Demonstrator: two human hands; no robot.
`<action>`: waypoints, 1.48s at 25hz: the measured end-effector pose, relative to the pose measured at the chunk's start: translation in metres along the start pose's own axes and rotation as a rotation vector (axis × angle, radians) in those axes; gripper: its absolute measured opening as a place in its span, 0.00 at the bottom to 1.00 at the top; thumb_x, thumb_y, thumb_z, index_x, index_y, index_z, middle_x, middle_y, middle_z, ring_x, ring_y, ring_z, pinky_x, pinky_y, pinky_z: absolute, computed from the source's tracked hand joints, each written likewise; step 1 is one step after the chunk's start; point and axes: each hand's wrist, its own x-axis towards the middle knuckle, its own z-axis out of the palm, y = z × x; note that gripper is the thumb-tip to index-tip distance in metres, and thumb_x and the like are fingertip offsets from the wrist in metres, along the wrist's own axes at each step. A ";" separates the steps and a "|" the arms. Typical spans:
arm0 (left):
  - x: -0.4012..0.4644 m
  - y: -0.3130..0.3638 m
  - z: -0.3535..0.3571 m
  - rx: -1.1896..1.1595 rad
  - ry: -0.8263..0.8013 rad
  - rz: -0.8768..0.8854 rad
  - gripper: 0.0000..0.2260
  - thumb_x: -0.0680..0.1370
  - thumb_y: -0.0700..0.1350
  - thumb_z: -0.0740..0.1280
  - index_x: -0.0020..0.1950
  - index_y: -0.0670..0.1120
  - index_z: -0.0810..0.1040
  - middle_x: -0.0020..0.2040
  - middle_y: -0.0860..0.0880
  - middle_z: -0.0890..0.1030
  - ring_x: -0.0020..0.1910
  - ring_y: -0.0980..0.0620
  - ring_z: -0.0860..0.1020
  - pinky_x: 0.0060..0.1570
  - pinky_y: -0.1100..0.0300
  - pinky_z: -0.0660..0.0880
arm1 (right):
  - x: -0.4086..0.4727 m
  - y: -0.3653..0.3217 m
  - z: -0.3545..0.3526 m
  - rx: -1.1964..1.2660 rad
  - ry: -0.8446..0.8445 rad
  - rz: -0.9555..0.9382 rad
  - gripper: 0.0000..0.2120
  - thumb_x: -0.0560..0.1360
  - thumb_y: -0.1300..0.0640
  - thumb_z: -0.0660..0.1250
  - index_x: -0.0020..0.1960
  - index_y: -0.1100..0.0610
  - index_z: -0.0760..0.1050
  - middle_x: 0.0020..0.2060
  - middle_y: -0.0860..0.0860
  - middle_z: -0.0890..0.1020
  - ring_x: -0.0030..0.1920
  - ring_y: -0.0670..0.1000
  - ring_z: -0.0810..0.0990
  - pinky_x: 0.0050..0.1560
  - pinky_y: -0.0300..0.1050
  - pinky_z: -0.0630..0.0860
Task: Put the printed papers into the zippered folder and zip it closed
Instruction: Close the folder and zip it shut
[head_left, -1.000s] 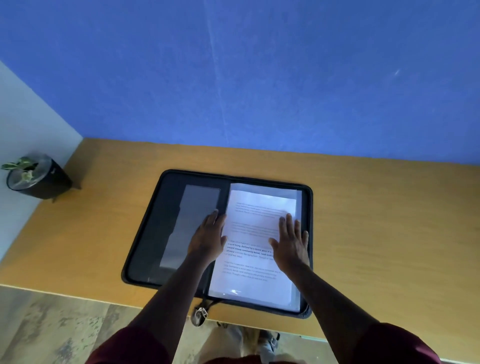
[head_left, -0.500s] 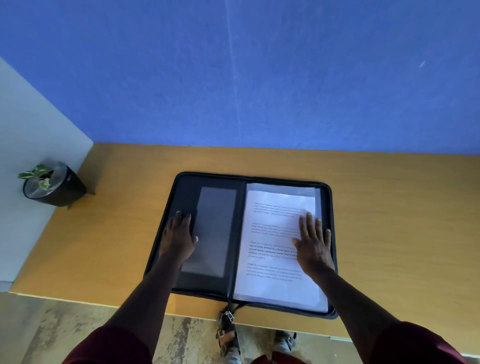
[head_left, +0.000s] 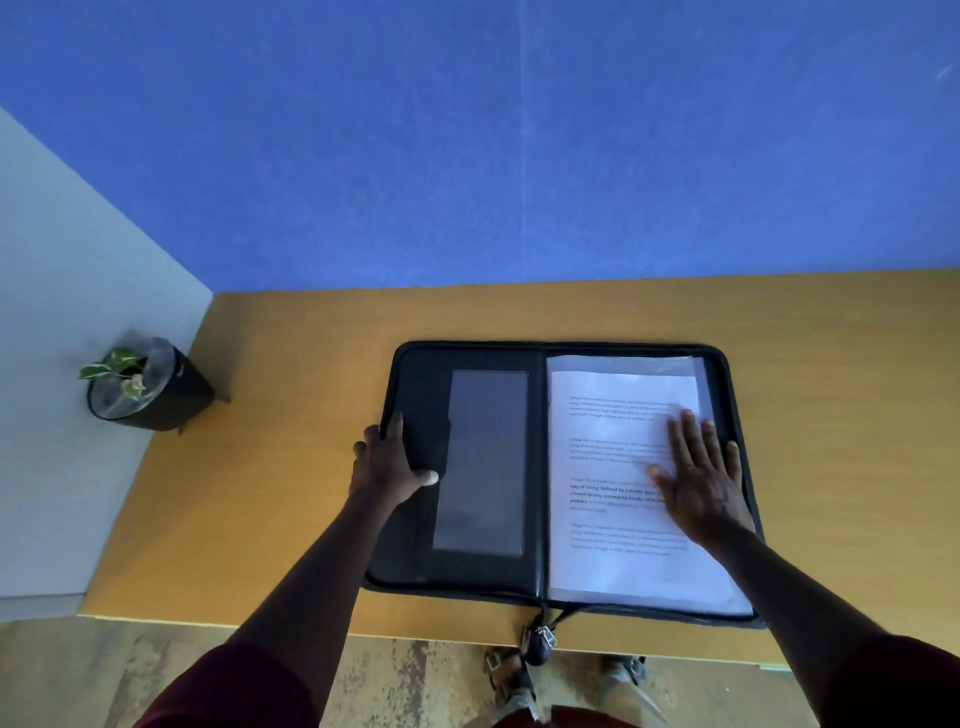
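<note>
Dangling off the wooden table (head_left: 291, 519) edge: metal zipper pull (head_left: 540, 636) | right hand (head_left: 701, 478) spread flat on white printed papers (head_left: 613, 452), text mostly illegible, inside open black zippered folder (head_left: 415, 566) | left hand (head_left: 387, 462) grips folder's left edge | far left: black potted plant (head_left: 150, 387)

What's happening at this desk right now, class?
A person has a black zippered folder lying open on a wooden desk. The printed papers already sit on its right half, and the right hand lies flat on them. The left hand grips the folder's left edge, thumb on the inside, perhaps ready to fold that cover over. The zipper is not yet closed; its pull hangs off the desk's near edge. A small potted plant stands at the far left.
</note>
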 end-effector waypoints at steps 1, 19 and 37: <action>0.002 -0.001 -0.002 -0.002 -0.003 0.002 0.51 0.69 0.57 0.77 0.81 0.51 0.47 0.75 0.41 0.59 0.72 0.37 0.63 0.66 0.44 0.71 | 0.001 0.000 0.001 -0.004 0.001 0.003 0.37 0.77 0.31 0.36 0.80 0.48 0.36 0.79 0.48 0.36 0.79 0.53 0.35 0.78 0.59 0.39; -0.021 0.031 -0.056 -0.108 0.527 0.034 0.19 0.83 0.48 0.59 0.73 0.44 0.66 0.63 0.39 0.77 0.59 0.38 0.77 0.55 0.45 0.72 | 0.003 0.000 0.003 -0.027 -0.034 0.012 0.36 0.77 0.31 0.35 0.79 0.48 0.32 0.78 0.47 0.32 0.78 0.53 0.33 0.77 0.57 0.35; -0.116 0.159 -0.106 -0.228 0.618 0.224 0.16 0.83 0.51 0.59 0.71 0.54 0.69 0.36 0.48 0.79 0.35 0.46 0.78 0.31 0.58 0.69 | 0.001 0.008 -0.024 -0.004 -0.127 -0.076 0.36 0.82 0.40 0.51 0.80 0.53 0.36 0.79 0.53 0.36 0.79 0.57 0.36 0.79 0.57 0.40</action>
